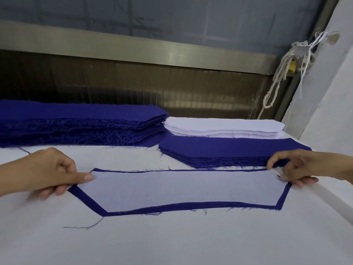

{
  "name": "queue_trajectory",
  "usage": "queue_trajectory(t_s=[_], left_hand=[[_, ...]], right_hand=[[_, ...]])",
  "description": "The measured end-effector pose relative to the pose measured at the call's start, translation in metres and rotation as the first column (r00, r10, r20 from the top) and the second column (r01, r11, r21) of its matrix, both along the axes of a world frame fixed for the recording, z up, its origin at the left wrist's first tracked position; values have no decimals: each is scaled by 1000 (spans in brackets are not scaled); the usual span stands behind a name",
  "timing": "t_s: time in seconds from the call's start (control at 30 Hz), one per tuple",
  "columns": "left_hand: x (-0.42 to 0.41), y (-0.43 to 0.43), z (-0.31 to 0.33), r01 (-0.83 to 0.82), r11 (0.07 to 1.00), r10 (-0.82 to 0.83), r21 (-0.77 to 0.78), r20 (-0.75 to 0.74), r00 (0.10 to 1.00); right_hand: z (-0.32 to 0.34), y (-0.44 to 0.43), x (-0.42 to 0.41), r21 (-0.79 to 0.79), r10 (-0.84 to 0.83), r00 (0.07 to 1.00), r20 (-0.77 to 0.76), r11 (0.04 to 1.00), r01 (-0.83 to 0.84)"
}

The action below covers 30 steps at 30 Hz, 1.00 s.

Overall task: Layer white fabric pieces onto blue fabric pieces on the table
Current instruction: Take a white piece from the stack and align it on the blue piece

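Note:
A white fabric piece (181,188) lies flat on a slightly larger blue fabric piece (89,200), whose edge shows as a border all around. My left hand (49,173) pinches the left end of the layered pair, thumb on the white piece. At the right end, my right hand (292,169) grips the pair, with its thumb and fingers closed on the corner. Behind them sit a low stack of blue pieces (229,148), a stack of white pieces (223,127) and a tall frayed blue stack (76,123).
The table (172,241) is covered in white cloth. A loose blue thread (84,226) trails off the front left corner. A white wall or pillar (328,92) rises at the right, with knotted rope (278,77) hanging beside it. A dark panel runs behind the table.

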State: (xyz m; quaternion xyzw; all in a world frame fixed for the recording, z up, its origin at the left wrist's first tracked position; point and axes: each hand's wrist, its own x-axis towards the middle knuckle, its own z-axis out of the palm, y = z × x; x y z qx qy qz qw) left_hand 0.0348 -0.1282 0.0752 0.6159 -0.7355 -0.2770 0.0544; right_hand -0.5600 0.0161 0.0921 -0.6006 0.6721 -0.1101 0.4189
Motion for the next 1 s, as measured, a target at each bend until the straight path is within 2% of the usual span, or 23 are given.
queue_trajectory(t_s=[0.17, 0.37, 0.87, 0.93, 1.0], left_hand=[[-1, 1, 1, 7, 1000, -7, -6, 7, 1000], [-1, 4, 2, 10, 1000, -10, -12, -11, 1000], [3, 2, 3, 15, 1000, -14, 6, -44, 999], [4, 2, 7, 24, 999, -26, -27, -69, 997], [0, 1, 11, 25, 991, -43, -134, -129, 991]], right_hand=[[1, 1, 2, 9, 39, 999, -32, 999, -39], [-2, -2, 6, -41, 30, 1000, -8, 999, -30], [1, 2, 5, -16, 1, 999, -41, 1000, -1], [4, 3, 6, -30, 6, 999, -45, 1000, -7], [9, 4, 7, -89, -29, 999, -30, 996, 26]])
